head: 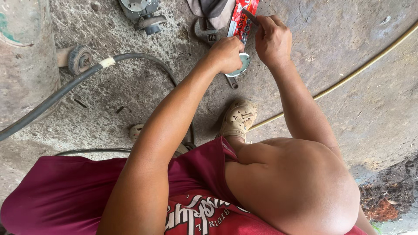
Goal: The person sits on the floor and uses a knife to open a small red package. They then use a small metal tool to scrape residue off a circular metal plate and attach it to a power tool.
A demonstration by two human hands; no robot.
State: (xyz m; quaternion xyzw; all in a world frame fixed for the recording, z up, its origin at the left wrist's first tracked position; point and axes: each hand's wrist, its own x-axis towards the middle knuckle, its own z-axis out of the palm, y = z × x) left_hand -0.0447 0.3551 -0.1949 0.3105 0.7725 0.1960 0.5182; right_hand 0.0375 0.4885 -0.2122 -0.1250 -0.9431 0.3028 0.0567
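Head view looks down past a bent knee to a rough concrete floor (348, 52). Left hand (226, 54) is curled shut around a small round metal disc (242, 65), pale and teal-tinted, held just above the floor; only the disc's right edge shows past the knuckles. Right hand (273, 40) sits just to the right of it, fingers pinched closed on a thin dark rod-like tool (250, 16) whose long axis slants up and to the left, away from the disc. A red printed packet (242, 19) lies on the floor right behind both hands, partly under the tool. The disc lies between the two hands, nearer the left. A black hose (65, 87) curves across the floor at left, a thin yellow hose (361, 69) at right, and a beige sandal (238, 118) rests below the hands.
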